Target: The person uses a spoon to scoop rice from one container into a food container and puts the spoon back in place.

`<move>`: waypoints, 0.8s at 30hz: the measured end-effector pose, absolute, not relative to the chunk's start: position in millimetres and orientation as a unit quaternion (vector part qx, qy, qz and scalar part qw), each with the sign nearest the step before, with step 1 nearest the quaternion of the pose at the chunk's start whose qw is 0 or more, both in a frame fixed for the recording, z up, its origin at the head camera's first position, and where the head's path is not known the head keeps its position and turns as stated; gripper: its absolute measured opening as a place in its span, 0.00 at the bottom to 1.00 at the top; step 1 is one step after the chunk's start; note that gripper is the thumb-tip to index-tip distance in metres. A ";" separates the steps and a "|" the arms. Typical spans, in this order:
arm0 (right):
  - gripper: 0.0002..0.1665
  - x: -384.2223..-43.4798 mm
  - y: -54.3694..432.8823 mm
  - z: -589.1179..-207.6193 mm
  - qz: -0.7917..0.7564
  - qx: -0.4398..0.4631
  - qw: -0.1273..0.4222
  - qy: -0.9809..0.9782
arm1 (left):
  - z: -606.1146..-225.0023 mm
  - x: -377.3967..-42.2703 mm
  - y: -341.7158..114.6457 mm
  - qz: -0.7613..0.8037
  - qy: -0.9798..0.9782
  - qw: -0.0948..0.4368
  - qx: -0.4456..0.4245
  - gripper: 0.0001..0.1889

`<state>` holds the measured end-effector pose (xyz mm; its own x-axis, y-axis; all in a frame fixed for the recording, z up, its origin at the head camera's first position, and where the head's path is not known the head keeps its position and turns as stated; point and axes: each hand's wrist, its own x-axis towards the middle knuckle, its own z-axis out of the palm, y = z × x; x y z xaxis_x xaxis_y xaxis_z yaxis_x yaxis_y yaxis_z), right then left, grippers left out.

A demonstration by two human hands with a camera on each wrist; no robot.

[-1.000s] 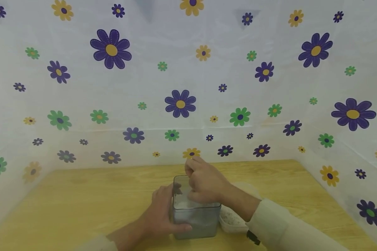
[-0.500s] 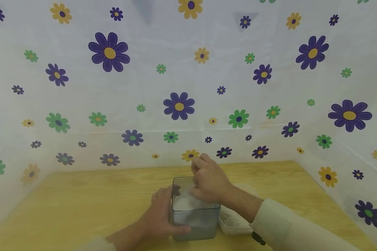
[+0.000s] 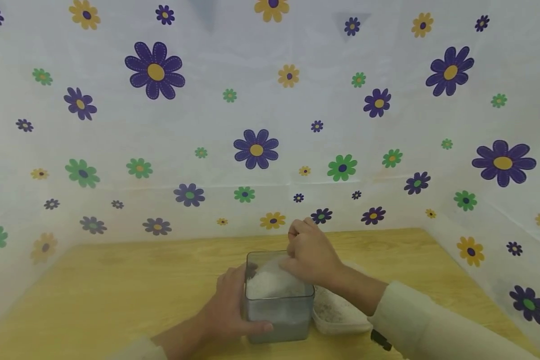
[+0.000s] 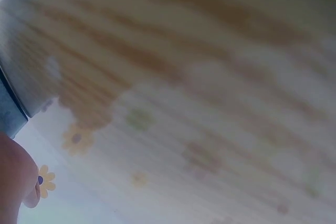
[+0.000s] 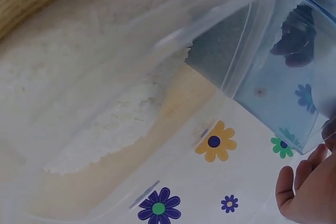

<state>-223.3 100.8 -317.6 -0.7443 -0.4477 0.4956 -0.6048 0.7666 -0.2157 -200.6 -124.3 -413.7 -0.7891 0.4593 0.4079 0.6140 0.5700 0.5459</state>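
A smoky see-through plastic box (image 3: 279, 322) stands upright on the table, its top uncovered. My left hand (image 3: 227, 307) grips its left side, thumb across the front wall and fingers along the side. Above the box's right rim, my right hand (image 3: 314, 252) has curled fingers. From under its thumb a pale rounded piece (image 3: 272, 280) slopes down inside the box, and the hand pinches it at its upper end; its full shape is hidden. A shallow clear tub (image 3: 342, 327) sits against the box's right, partly under my right forearm. White rice-like grains (image 5: 115, 124) fill much of it.
The wood-grain table (image 3: 139, 290) runs back to a white sheet (image 3: 207, 120) printed with purple, yellow and green flowers, which also encloses both sides. A small dark object (image 3: 380, 341) shows under the right sleeve (image 3: 414, 315).
My right hand has moved to the right and slightly up, from over the box's middle to its right rim. More of the pale rounded piece shows. The left hand stays put.
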 end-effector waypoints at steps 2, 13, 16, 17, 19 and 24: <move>0.23 -222.0 103.1 -318.0 0.215 0.276 0.199 -0.916 | -413.4 -200.3 -124.6 -0.349 -0.877 0.114 -0.309 0.50; 0.22 -221.8 118.4 -318.5 0.296 0.253 0.175 -0.904 | -414.2 -197.4 -124.1 -0.351 -0.878 0.116 -0.304 0.49; 0.23 -221.6 123.6 -315.4 0.320 0.242 0.171 -0.900 | -415.6 -197.2 -124.0 -0.350 -0.879 0.113 -0.304 0.50; 0.22 -221.5 125.5 -314.0 0.328 0.242 0.172 -0.897 | -416.3 -197.4 -124.0 -0.349 -0.878 0.115 -0.306 0.50; 0.22 -221.3 129.2 -311.3 0.339 0.241 0.176 -0.892 | -417.3 -198.0 -123.9 -0.347 -0.877 0.123 -0.310 0.50; 0.21 -220.8 138.2 -305.6 0.343 0.234 0.179 -0.892 | -418.6 -197.7 -123.8 -0.340 -0.874 0.143 -0.318 0.49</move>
<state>-220.8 138.2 -305.6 -0.8271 -0.2941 0.4789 -0.5393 0.6553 -0.5289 -197.7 -123.8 -418.6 -0.7575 0.4580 0.4652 0.6519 0.5673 0.5031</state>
